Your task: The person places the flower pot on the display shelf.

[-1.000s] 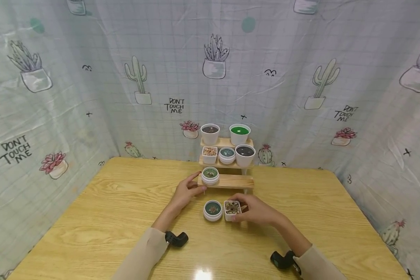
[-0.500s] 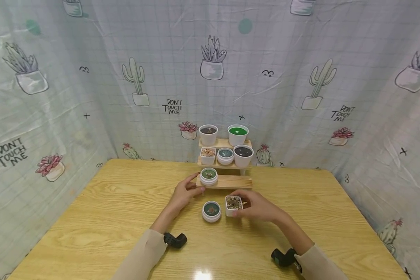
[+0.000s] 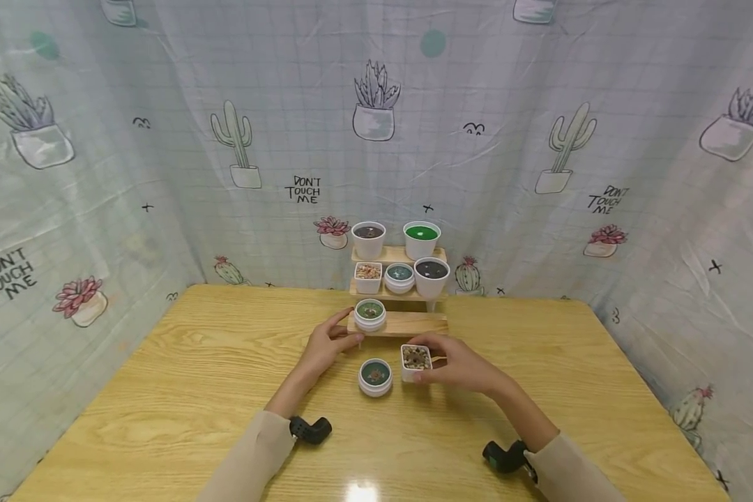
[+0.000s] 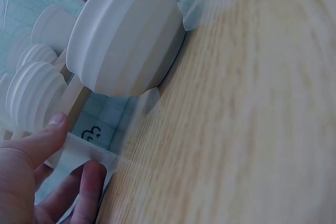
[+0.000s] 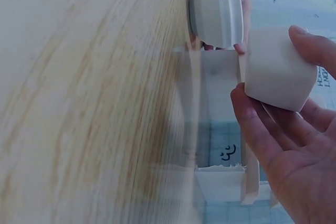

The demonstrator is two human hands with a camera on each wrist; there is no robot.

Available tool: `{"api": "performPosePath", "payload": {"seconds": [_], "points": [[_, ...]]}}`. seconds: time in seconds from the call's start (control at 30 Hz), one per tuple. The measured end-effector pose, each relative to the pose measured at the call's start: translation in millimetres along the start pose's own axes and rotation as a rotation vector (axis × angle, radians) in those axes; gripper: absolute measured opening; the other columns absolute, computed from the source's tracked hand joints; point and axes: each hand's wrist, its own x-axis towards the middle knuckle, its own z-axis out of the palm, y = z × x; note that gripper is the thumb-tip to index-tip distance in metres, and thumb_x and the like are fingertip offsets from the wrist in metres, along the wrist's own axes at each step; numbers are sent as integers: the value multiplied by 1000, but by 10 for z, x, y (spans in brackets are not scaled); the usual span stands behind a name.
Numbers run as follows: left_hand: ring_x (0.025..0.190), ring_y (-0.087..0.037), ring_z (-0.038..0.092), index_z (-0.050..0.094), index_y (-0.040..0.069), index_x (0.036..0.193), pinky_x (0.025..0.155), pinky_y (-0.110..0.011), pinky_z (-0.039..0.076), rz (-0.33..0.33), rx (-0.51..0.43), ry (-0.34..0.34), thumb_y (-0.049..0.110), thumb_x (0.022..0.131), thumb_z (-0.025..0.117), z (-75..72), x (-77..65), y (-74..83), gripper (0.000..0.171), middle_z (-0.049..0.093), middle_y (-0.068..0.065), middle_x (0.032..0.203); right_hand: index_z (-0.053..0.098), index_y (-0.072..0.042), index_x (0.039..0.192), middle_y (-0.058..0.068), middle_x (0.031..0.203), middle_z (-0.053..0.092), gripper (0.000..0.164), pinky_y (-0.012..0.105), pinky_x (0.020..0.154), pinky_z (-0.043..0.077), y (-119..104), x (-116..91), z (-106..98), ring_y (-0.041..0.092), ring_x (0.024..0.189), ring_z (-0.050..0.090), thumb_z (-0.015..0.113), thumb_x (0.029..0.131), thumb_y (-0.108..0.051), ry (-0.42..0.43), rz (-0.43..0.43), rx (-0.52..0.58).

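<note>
My right hand (image 3: 461, 366) holds a small square white pot (image 3: 417, 362) of mixed pebbles, thumb on the near side, fingers on the far side. In the right wrist view this square pot (image 5: 278, 69) is raised off the table, in front of the stand's lowest shelf. My left hand (image 3: 320, 350) grips the left end of the wooden tiered stand (image 3: 417, 323), its thumb (image 4: 52, 129) at the shelf edge. On that shelf, beside my left fingers, sits a round white pot (image 3: 370, 317) with a green top. Another round pot (image 3: 375, 380), dark green on top, stands on the table between my hands.
The middle shelf carries a square pot of pebbles (image 3: 368, 277), a round pot (image 3: 399, 280) and a tapered dark-topped pot (image 3: 431, 280). On the top shelf are a brown-topped pot (image 3: 368, 244) and a green-topped pot (image 3: 421, 242). A patterned curtain (image 3: 276, 139) hangs behind the table (image 3: 182, 362).
My right hand has lifted the square pot from beside the round one and moved it slightly forward, toward the stand. The left hand keeps its place on the stand; the head view has shifted slightly.
</note>
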Motion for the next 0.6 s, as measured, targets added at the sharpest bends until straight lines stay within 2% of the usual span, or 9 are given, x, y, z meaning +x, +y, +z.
{"api": "performPosePath", "payload": {"seconds": [0.2,0.4,0.6], "points": [[120,-25,66,49,27,155,101,-41,53,-2,24,19,33,91,81,-19,-13,-9,72,72,-13,127,53,-9,142,11,141,60,62,45,102,53,5,38,34,28,124,59,83,90,-28,28,27,43],[117,-24,68,48,26,156,95,-36,55,8,10,-3,31,92,81,-10,5,-25,72,72,-14,126,55,-9,137,13,137,62,58,44,100,54,-5,29,44,27,119,60,83,90,-27,44,41,36],[117,-26,67,46,15,157,95,-37,55,-8,10,-32,21,95,78,-22,-158,298,70,71,-19,126,56,-10,136,12,137,62,57,50,101,54,2,5,26,30,124,60,83,90,-28,47,28,11]]}}
